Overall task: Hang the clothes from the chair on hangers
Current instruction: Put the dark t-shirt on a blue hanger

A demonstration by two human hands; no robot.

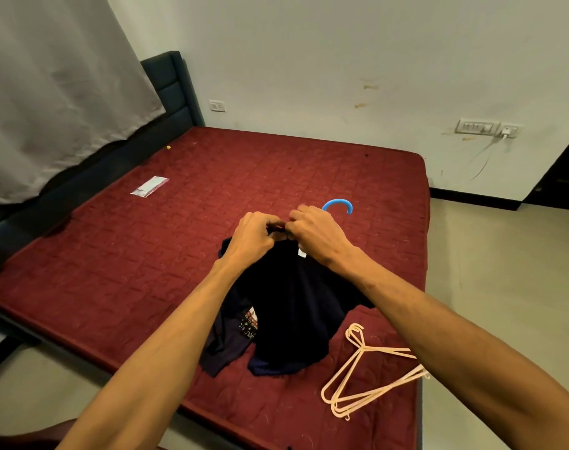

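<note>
Pinching the dark garment [293, 303] at its twelve o'clock top edge, left hand [252, 233] and right hand [315, 233] nearly touch. Fabric judged soft, light, limp; take hold at shoulders.

A dark red quilted mattress [130, 271] fills the middle of the frame. On it lie a heap of dark clothes [293, 319] at centre, stacked pale pink hangers [362, 347] at lower right, and a small clear packet [150, 186] at upper left.
</note>
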